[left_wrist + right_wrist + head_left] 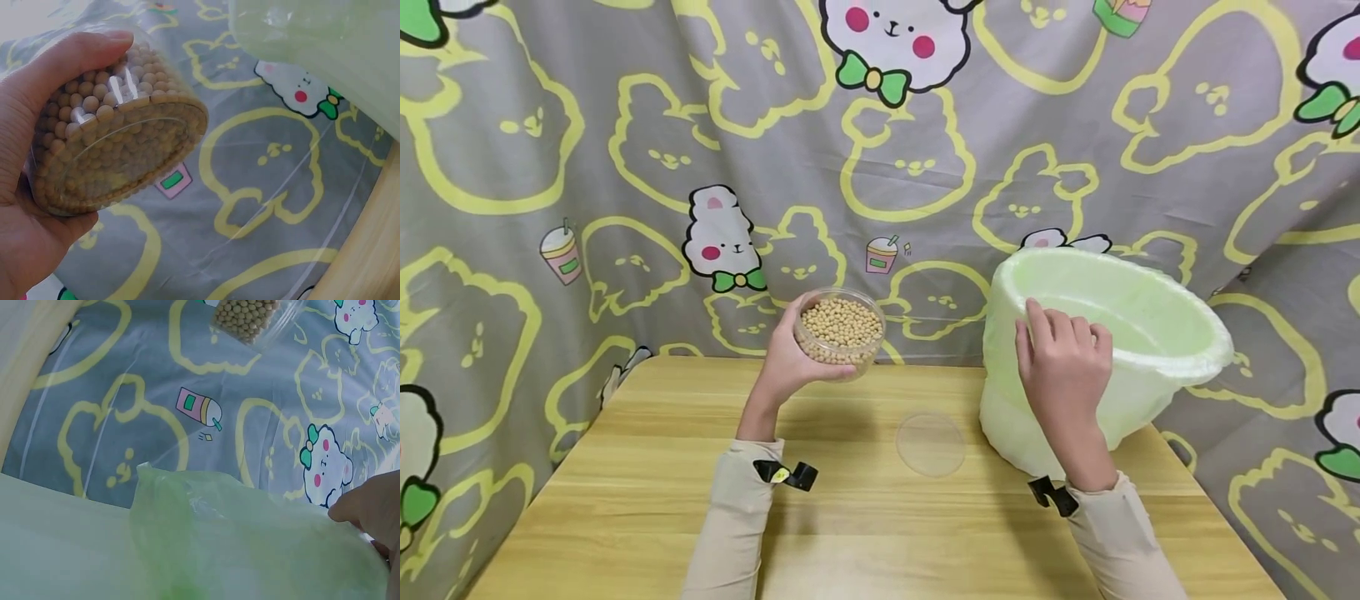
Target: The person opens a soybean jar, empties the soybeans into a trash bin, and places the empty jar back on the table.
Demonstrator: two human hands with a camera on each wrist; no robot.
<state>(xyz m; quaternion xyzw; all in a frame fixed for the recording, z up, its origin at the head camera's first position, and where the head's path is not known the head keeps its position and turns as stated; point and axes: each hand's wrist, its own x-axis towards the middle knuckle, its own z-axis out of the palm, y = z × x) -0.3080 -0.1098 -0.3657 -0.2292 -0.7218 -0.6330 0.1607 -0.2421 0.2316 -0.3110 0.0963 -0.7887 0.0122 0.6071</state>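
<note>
My left hand (pixel 790 354) grips a clear, round plastic jar of soybeans (pixel 841 327), holding it above the table near its back edge. The jar is open at the top and nearly full of round tan beans. From the left wrist view, the thumb lies along the jar's side (pixel 125 100) and the other fingers pass beneath it. My right hand (pixel 1067 358) is over the near rim of a tall bin (pixel 1045 425) with a pale green bag (pixel 206 525) lining it. Its fingers are loosely bent, with fingertips close to the bag's edge.
A thin clear round lid (pixel 931 444) lies flat on the wooden table (pixel 880 517), between the jar and the bin. The bin stands at the table's right side. Behind hangs a grey curtain (pixel 790 167) with yellow cartoon outlines.
</note>
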